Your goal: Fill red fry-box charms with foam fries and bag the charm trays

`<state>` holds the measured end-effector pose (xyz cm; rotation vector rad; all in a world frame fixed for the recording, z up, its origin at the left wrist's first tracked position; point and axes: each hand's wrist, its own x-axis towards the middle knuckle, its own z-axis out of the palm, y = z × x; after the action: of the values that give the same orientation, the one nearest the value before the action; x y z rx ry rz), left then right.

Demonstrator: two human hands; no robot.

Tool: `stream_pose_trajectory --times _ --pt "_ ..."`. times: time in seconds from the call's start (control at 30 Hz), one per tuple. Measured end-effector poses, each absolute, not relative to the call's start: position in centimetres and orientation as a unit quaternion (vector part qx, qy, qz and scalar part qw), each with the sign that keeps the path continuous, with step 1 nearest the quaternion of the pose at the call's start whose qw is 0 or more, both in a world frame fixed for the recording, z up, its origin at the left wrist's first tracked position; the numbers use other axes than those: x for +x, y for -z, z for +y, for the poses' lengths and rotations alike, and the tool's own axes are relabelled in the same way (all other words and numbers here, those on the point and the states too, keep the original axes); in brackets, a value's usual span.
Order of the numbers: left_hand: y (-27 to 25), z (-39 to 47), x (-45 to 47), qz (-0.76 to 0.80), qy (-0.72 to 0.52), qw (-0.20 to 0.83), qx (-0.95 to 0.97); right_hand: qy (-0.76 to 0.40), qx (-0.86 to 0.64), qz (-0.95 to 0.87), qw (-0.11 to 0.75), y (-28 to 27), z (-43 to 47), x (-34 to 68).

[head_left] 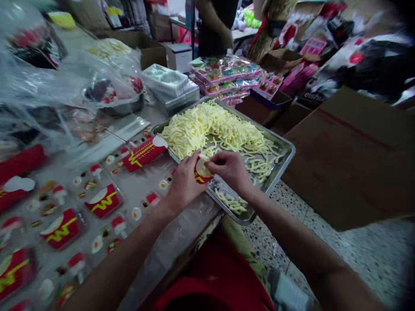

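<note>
My left hand (186, 179) is closed around a small red French fry carton (202, 173) with a yellow mark and a pale inner face. At the carton's mouth, the thumb and fingers of my right hand (231, 168) are pinched together; what lies between the fingertips is too small to make out. Both hands are over the near left edge of a metal tray (289, 152). A curved heap of pale yellow, fry-like strands (207, 123) fills its far part, and a few loose strands (231, 202) lie in the near corner.
Flattened red cartons (145, 152) lie left of the tray. Filled clear packs with red cartons (105, 201) and small food-shaped pieces cover the table. Behind the tray are white plastic trays (165, 80) and stacked bagged packs (223, 71). A large cardboard box (353, 155) stands right; another person (215, 26) is behind.
</note>
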<state>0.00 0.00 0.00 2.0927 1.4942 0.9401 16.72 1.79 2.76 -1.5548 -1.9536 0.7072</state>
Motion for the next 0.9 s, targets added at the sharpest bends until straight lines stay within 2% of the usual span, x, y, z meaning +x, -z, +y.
stream_pose_trajectory --times 0.13,0.23,0.5,0.67,0.8,0.9 --pt "1.1 -1.4 0.7 0.594 -0.347 0.152 0.710 -0.122 -0.577 -0.800 0.109 -4.8 0.6 14.1" --pt "1.3 -2.4 0.0 0.619 -0.353 0.131 0.689 -0.112 -0.497 -0.859 0.049 -5.5 -0.2 12.6" --pt "1.2 -6.0 -6.0 0.637 -0.398 0.137 0.646 -0.358 -0.376 -0.830 0.205 -3.2 -0.1 7.3" --pt "1.0 -7.8 -9.8 0.657 -0.451 0.163 0.582 -0.325 -0.424 -0.783 0.319 -2.8 -1.2 4.6" --pt "1.4 -8.0 -10.4 0.671 -0.471 0.219 0.529 -0.356 -0.401 -0.784 0.312 -1.8 -2.7 4.0" --pt "1.4 -7.5 -11.1 0.671 -0.439 0.258 0.539 -0.453 -0.393 -0.744 0.295 -0.5 -3.6 3.5"
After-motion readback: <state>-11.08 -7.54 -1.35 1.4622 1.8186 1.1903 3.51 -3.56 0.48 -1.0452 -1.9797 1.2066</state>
